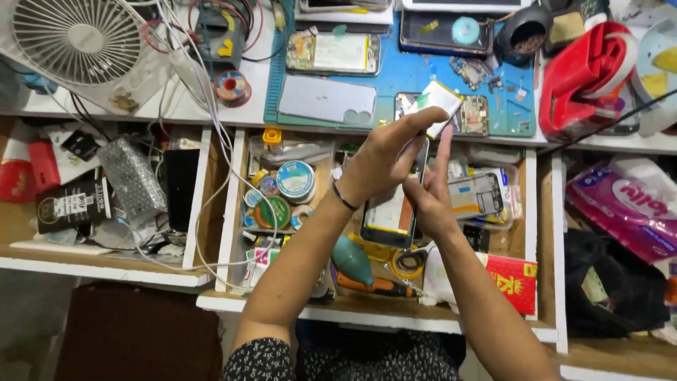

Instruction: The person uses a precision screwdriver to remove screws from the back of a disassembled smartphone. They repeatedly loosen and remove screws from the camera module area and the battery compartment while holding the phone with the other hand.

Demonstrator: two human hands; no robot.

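Black-framed and opened, a phone [395, 212] stands nearly upright between a person's two hands over an open drawer [233, 212], its long axis running away from the body. The right hand [427, 201] clasps its right edge; the left hand [381, 159] closes over its top. Beyond lies a blue work mat [409, 70] strewn with phone parts.

glossy glass phone [392, 215], worn wooden drawer [541, 233]

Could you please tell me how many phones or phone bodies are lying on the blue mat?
4: an opened phone top left, a grey back cover below it, a dark phone top right, an opened phone lower right. Clutter may hide others.
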